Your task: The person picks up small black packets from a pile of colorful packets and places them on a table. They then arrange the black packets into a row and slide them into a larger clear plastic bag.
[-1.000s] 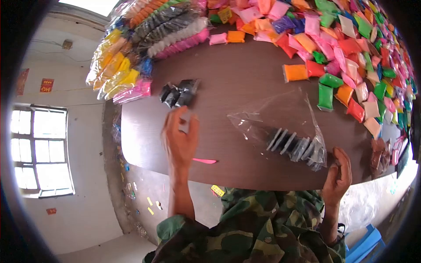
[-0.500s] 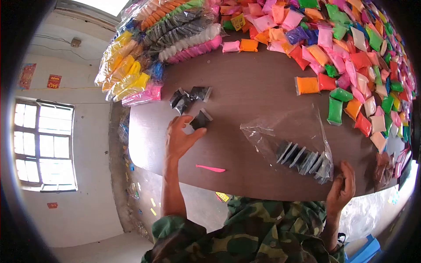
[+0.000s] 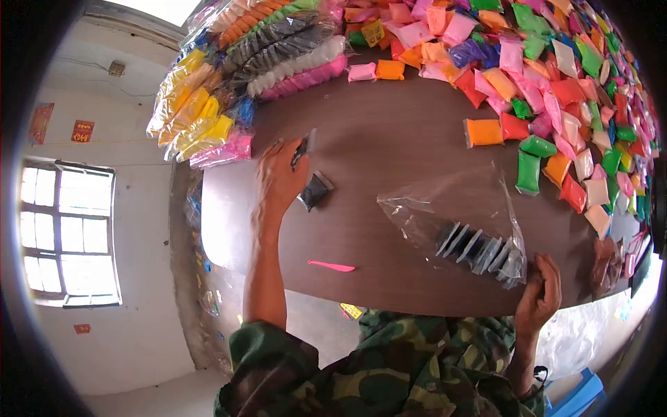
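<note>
My left hand point(image 3: 280, 172) is closed around small black packets point(image 3: 300, 151) on the left side of the table, its fingers covering most of them. Just below it, one more black packet point(image 3: 316, 190) with a clear sealed edge lies loose. A clear plastic bag point(image 3: 445, 187) lies at the right, its mouth towards the left. Inside it stands a row of black packets point(image 3: 476, 249). My right hand point(image 3: 539, 293) rests at the bag's lower right end with its fingers curled in; whether they grip the plastic is hidden.
A pink plastic knife point(image 3: 332, 266) lies near the front edge of the brown table point(image 3: 389, 139). Bagged rows of colourful packets point(image 3: 278, 55) sit at the back left. A large heap of loose colourful packets point(image 3: 549, 90) covers the back and right.
My left hand has let go of one black packet, leaving it on the table, and moved up onto the other black packets, now gripping them. My right hand and the bag stay in place.
</note>
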The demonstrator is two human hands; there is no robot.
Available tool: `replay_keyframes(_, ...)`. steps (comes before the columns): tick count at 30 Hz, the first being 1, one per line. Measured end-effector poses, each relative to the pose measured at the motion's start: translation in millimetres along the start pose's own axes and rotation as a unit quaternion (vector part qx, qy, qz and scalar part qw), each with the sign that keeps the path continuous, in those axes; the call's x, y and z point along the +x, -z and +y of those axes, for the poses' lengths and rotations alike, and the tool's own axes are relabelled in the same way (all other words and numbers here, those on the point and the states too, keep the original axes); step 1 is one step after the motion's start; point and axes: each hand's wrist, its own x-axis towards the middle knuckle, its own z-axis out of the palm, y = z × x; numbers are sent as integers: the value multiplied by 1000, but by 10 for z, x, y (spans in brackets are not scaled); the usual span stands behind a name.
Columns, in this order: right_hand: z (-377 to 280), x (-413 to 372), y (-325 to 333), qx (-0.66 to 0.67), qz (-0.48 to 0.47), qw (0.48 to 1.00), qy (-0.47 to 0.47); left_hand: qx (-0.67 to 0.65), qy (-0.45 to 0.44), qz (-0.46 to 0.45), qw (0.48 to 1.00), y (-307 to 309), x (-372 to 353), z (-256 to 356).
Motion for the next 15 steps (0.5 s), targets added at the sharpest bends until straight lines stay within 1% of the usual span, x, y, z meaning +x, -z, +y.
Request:
replay_keyframes(3, -35, 32, -23, 3, -1, 1000, 6, 24, 51, -16, 998, 253, -310, 214)
replay_keyframes(6, -31, 46, -15, 1, -9, 1000, 19, 37, 79, -91, 992, 407, -536, 436)
replay_keyframes(9, -23, 46, -6, 7, -13, 1000, 25, 28, 93, -91, 991, 441, -600, 579)
replay_keyframes(12, -28, 45, -17, 12, -13, 1000, 18, 31, 47, -58, 997, 384, -594, 515)
replay_keyframes(15, -60, 39, 1, 6, -13, 1000, 12, -42, 103, -101, 989, 341, -509, 445)
